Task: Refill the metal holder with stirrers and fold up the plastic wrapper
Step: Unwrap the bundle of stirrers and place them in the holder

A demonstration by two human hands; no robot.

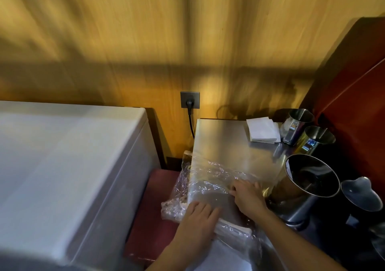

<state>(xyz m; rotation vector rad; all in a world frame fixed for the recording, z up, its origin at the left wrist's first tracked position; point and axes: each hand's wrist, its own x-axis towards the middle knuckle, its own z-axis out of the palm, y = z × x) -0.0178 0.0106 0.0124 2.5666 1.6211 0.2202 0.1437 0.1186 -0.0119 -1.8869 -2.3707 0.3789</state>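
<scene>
A clear, crinkled plastic wrapper (208,179) lies spread over the left front part of a steel counter (220,141), hanging over its left edge. My left hand (198,216) presses flat on the wrapper near the counter's edge, fingers together. My right hand (248,195) rests on the wrapper just to the right, fingers bent onto the plastic. To the right stands a large round metal holder (308,185), tilted mouth toward me, its inside dark; whether stirrers are in it is unclear.
Two smaller metal cups (298,125) (316,141) stand at the back right, next to a stack of white napkins (262,132). A metal pitcher (360,197) sits at the far right. A white appliance (62,166) fills the left. A plugged wall socket (189,100) is behind.
</scene>
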